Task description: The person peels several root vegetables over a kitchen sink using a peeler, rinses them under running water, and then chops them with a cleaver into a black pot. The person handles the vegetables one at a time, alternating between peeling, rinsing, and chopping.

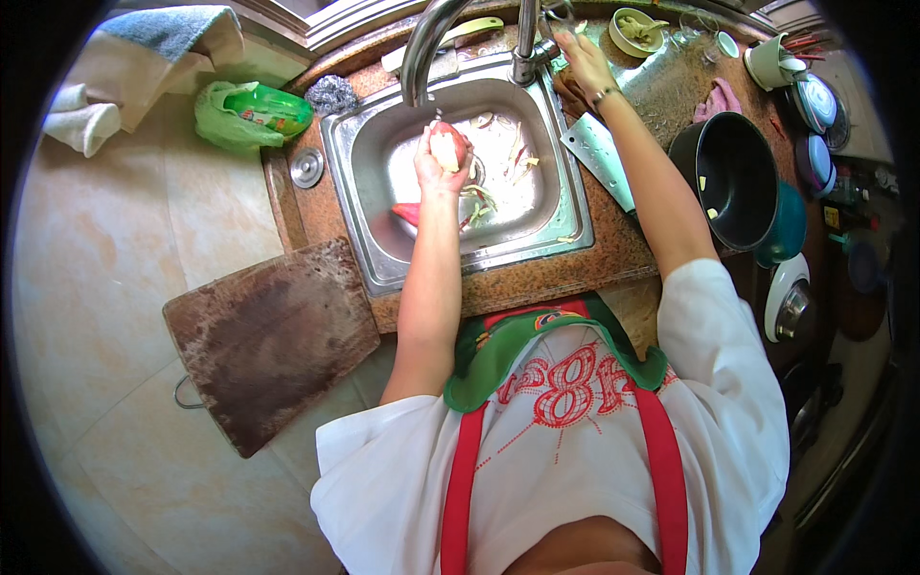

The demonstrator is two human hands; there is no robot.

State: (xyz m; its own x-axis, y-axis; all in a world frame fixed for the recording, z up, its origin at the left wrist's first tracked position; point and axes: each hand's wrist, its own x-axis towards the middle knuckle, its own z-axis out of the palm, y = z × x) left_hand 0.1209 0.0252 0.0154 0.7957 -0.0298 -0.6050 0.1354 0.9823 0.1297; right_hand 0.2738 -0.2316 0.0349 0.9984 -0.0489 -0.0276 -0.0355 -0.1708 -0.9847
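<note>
My left hand (440, 172) holds a partly peeled, red-skinned sweet potato (450, 148) over the steel sink (374, 183), its pale flesh showing. Just above it is the spout of the chrome faucet (419, 61), with a little water at its mouth. A second red-skinned piece (407, 213) lies in the basin, partly behind my left forearm. Strips of peel (516, 154) are scattered over the sink bottom. My right hand (586, 65) is beside the faucet's base and lever (546, 52), slightly blurred, fingers extended; whether it touches the lever is unclear.
A cleaver (600, 159) lies right of the sink, near a black pot (755, 180) and a pink cloth (716, 100). Behind are a bowl (634, 32) and a light-handled knife (471, 30). A wooden cutting board (273, 345) juts out at left; steel wool (330, 95) sits at the corner.
</note>
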